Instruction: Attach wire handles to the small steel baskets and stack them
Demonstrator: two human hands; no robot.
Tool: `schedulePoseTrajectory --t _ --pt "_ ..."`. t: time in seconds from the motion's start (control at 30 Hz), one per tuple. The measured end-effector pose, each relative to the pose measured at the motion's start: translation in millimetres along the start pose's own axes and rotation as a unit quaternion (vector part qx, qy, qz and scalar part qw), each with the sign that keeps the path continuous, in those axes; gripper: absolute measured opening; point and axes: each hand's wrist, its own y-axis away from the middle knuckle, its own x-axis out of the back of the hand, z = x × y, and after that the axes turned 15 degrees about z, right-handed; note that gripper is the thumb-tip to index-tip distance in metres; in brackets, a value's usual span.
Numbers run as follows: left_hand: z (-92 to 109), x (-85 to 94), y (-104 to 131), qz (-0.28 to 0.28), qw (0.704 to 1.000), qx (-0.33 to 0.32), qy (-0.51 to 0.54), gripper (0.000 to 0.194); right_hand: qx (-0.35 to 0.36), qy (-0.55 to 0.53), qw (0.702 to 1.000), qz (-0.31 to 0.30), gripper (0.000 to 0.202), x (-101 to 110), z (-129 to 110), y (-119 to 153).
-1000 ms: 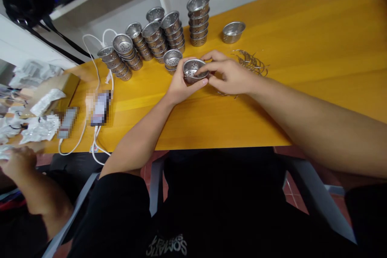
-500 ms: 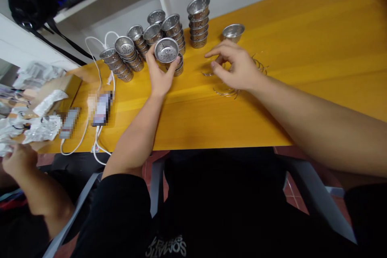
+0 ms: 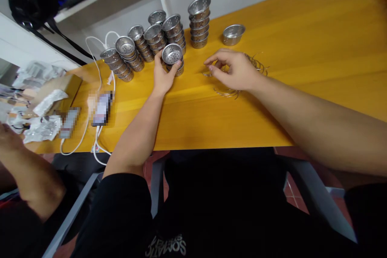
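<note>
We look down at a yellow wooden table (image 3: pixel 193 125), where the left hand (image 3: pixel 164 77) holds a round, silver metal cup pierced with holes (image 3: pixel 172 53) — thumb along its right side, fingers around its left. The cup sits upright within that grip, directly over a short stack of matching cups (image 3: pixel 180 70); we cannot tell whether it is fully seated. Well apart from it, the right hand (image 3: pixel 232 69) hovers over thin, curved metal wires (image 3: pixel 227 93), a narrow gap between thumb and forefinger.
</note>
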Motion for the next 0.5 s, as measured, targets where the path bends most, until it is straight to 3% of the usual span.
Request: schedulePoseTrajectory --t 0.2,0.5 --pt "-17.8 -4.1 1.4 0.011 1.0 0.023 0.011 0.109 0.0 -0.012 1.0 -0.008 0.04 -0.4 6.2 0.6" --pt "-14.5 1.3 3.5 -0.001 1.0 0.013 -0.001 0.123 0.021 -0.006 1.0 0.003 0.033 -2.0 8.9 -0.3"
